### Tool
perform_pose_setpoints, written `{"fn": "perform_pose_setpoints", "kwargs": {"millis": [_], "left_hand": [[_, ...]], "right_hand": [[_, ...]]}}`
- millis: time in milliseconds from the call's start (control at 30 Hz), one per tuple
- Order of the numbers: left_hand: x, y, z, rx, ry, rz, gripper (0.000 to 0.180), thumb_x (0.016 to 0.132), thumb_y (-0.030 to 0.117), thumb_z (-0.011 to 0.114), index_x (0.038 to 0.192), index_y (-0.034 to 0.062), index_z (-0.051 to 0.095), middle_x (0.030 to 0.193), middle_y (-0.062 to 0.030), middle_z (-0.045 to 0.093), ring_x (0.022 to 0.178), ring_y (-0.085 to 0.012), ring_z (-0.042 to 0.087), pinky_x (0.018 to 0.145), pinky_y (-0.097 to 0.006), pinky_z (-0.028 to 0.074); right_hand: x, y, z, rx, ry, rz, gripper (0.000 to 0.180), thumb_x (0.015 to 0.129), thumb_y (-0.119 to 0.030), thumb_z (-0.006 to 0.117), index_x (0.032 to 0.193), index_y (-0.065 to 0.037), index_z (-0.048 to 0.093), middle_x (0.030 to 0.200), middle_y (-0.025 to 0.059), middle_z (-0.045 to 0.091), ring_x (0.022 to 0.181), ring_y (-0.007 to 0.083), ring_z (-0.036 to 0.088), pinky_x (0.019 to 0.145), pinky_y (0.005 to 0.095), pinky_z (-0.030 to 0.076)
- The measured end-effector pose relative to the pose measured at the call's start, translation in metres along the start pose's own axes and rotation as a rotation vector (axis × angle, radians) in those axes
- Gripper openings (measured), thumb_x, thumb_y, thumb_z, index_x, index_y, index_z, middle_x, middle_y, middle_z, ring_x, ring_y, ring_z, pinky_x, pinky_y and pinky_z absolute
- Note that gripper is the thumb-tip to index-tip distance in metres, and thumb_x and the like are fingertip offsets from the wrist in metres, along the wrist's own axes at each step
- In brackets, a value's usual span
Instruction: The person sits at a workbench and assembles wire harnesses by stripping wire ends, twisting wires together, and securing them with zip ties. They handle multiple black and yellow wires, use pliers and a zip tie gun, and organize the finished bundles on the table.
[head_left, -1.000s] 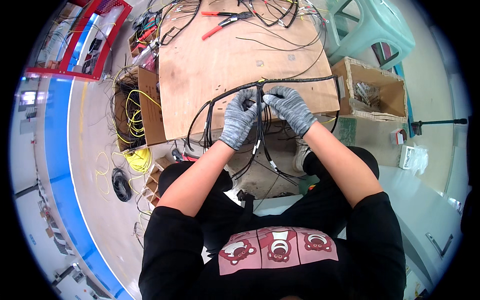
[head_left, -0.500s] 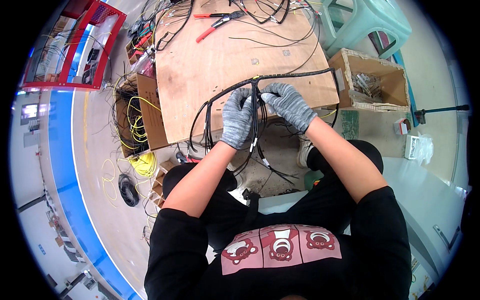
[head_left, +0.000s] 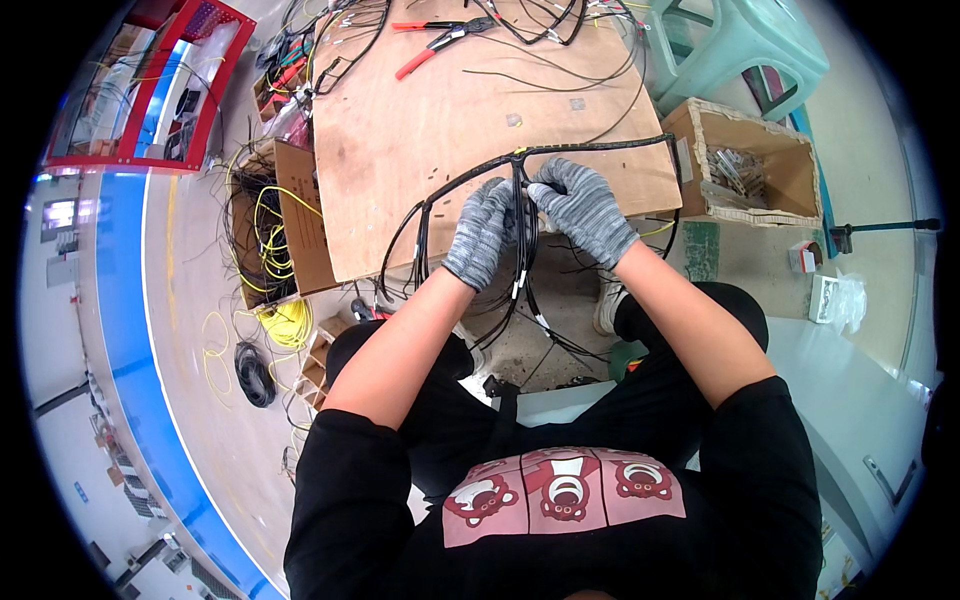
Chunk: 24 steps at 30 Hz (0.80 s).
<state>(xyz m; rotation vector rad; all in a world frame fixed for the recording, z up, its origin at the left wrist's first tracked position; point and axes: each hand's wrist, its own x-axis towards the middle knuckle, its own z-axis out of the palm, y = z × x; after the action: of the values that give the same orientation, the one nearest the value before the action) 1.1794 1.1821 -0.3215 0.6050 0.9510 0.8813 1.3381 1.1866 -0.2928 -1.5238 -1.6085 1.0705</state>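
A black wire harness [head_left: 590, 147] lies along the near part of the wooden table, its taped trunk curving down at the left. From its middle, a bundle of black wires with white labels hangs over the edge. My left hand [head_left: 482, 236], in a grey knit glove, pinches this branch from the left just below the trunk. My right hand [head_left: 585, 208], gloved alike, closes on the same branch from the right. The fingertips nearly meet there; any small piece between them is hidden. Yellow tape marks the junction above my fingers.
Red-handled pliers [head_left: 440, 45] and loose wires lie at the far side of the wooden table [head_left: 390, 150]. A cardboard box [head_left: 303, 215] of wires stands left, another box [head_left: 790, 160] with metal parts right. A pale green stool [head_left: 740, 45] is behind that. Yellow coiled cable [head_left: 288, 325] lies on the floor.
Both hands stay at the branch and have shifted slightly to the right with it. The branch's lower wire ends have swung a little to the right.
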Motion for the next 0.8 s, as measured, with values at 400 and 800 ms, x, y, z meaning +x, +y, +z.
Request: {"fn": "perform_pose_setpoints", "kwargs": {"millis": [400, 800], "left_hand": [[-0.012, 0.010, 0.014, 0.173, 0.073, 0.087, 0.016, 0.093, 0.009, 0.048, 0.106, 0.0036, 0.054, 0.087, -0.0009, 0.059, 0.073, -0.0064, 0.057, 0.065, -0.021, 0.050], [-0.014, 0.008, 0.020, 0.461, 0.081, 0.157, 0.025, 0.088, 0.005, 0.053, 0.112, -0.0011, 0.051, 0.086, -0.0007, 0.055, 0.071, -0.0058, 0.050, 0.063, -0.020, 0.045]], "right_hand": [[-0.004, -0.002, -0.001, 0.015, 0.003, 0.013, 0.014, 0.080, -0.013, 0.061, 0.080, 0.000, 0.057, 0.067, 0.0118, 0.057, 0.061, 0.0197, 0.051, 0.060, 0.0312, 0.045], [0.004, -0.010, -0.022, -0.380, 0.034, -0.261, 0.015, 0.081, -0.012, 0.061, 0.089, 0.000, 0.061, 0.083, 0.0154, 0.063, 0.079, 0.0304, 0.061, 0.072, 0.0359, 0.048]]}}
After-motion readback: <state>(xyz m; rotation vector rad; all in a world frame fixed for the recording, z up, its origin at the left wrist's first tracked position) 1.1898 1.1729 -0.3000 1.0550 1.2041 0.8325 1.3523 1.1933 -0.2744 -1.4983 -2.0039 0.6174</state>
